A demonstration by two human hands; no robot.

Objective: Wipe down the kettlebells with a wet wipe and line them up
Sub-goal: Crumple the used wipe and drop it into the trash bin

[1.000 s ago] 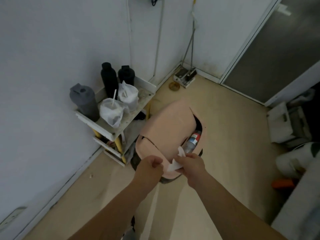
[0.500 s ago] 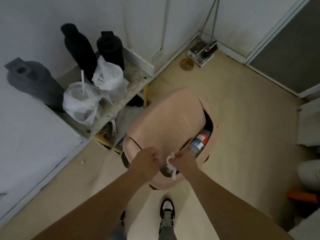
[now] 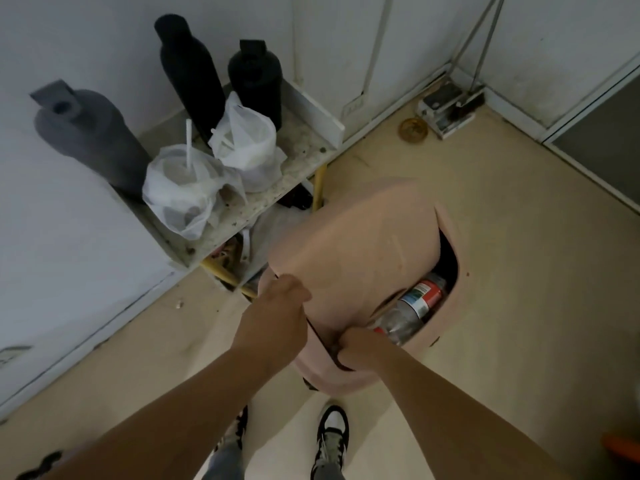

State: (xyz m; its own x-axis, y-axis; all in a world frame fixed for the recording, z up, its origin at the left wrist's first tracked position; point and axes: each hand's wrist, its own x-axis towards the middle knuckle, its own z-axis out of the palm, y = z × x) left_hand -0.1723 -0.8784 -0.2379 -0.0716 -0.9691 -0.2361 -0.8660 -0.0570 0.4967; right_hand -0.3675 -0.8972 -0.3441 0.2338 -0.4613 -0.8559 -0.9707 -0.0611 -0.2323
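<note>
Left hand [image 3: 277, 306] fingers curled on the swing lid [image 3: 356, 244] of the pink bin [image 3: 346, 379], right hand [image 3: 360, 348] fingers hidden in the near gap, grasp untellable; wet wipe and kettlebells unseen; a released lid could pinch those fingers.

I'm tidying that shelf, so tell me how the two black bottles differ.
The tall black bottle is slimmer and higher; the short black bottle is wider and squatter. The tall black bottle ends in a rounded top, the short black bottle in a squarish cap. Both are dark and stand upright on the shelf by the wall.
</note>
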